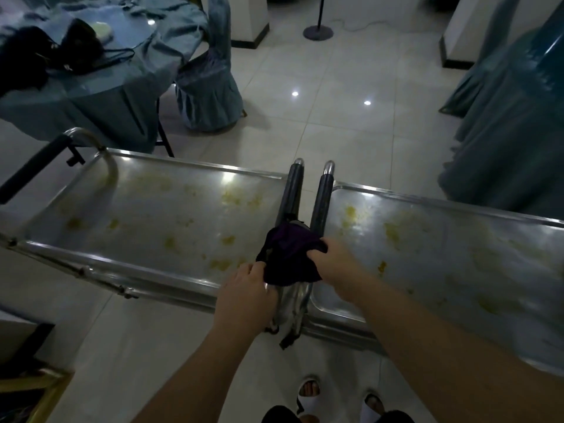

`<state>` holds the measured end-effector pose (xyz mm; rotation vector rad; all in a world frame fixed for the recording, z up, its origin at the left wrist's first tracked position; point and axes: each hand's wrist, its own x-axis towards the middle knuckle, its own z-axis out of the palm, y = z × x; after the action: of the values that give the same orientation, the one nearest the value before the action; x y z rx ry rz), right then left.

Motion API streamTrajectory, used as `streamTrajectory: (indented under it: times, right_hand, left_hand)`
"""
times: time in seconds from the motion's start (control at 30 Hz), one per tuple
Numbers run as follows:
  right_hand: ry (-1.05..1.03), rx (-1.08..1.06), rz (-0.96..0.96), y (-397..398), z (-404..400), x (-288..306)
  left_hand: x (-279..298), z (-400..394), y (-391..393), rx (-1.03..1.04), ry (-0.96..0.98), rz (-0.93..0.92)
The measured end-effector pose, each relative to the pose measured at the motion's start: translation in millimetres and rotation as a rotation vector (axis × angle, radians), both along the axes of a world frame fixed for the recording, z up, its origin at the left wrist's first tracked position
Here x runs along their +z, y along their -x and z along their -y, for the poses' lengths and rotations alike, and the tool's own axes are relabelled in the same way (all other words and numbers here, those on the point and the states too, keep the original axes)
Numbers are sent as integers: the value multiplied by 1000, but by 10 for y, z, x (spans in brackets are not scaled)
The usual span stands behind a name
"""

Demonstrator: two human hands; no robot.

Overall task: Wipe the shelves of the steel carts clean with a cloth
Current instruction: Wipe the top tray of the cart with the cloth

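Cloth (290, 254), dark purple and bunched, sits over the gap where two steel carts meet end to end, draped on the near part of their paired upright handles. The left hand (248, 290) pinches its lower left edge with curled fingers, at the near right corner of the left cart's shelf (146, 209). The right hand (334, 262) grips the cloth's right side, fingers closed into the fabric, just over the near left corner of the right cart's shelf (442, 254). Both forearms reach in from the bottom of the view.

The left shelf is a shallow steel tray with a raised rim, spotted with yellow smears across most of its surface, thickest toward the near edge and along the far side. The right shelf carries similar yellow stains, a bright blot near its far left corner and streaks running toward the right edge. The two dark handles (308, 196) with chrome caps stand side by side between the shelves. A curved chrome handle (94, 148) rises at the far left corner of the left cart.

Beyond the carts lies a pale tiled floor (351, 123). A round table (100, 71) under blue-grey cloth holds a dark bag (61, 53), with a covered chair (210, 87) beside it. White slippers (308, 392) show at the bottom edge.
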<state>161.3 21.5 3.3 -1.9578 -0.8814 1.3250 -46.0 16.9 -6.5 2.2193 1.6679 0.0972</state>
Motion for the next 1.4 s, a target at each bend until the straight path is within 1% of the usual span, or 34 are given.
streamTrajectory:
  times: [0.1,0.33,0.47,0.63,0.8,0.93,1.03,1.1,1.17,1.2,1.27,1.3,1.33,1.4]
  right_hand:
    - [-27,-82,-64,-313,231,75]
    - [-87,-348,-255,-1119,823,91]
    - [-112,-424,-251,-1467,941,38]
    - [-132,-388,-171,-1859,873,10]
    - [-174,-244,37,-2114,688,182]
    - [-255,-74,214,-2074,526,192]
    - [-301,95,412,-1790,445,-60]
    - [-340,190,522,-1486,458,-362]
    - [-325,362,660,-1129,544,-783]
    - [-296,476,697,-946,620,-1012]
    - [-206,708,646,-624,791,-1361]
    - [-166,791,605,-508,871,-1471]
    - [-139,825,575,-425,945,-1542]
    - [-132,767,589,-355,1006,-1615]
  left_hand:
    - [46,-61,-223,-35,15,0]
    - [62,-157,-822,-179,20,10]
    - [88,-237,-1159,-218,8,-46]
    - [132,-451,-1431,-184,36,-66]
    - [194,-617,-1598,-135,57,-85]
    - [114,-706,-1769,-126,21,-70]
    - [30,-819,-1916,-123,-26,-8]
    - [-58,-906,-1989,-164,-75,21]
    - [-179,-1013,-2051,-215,-119,31]
    - [-250,-1071,-2074,-233,-127,26]
    - [-395,-1181,-2109,-264,-116,-10]
    - [-476,-1223,-2107,-278,-105,-30]
    - [-554,-1251,-2091,-295,-96,-43]
    - [-696,-1266,-2053,-326,-95,-65]
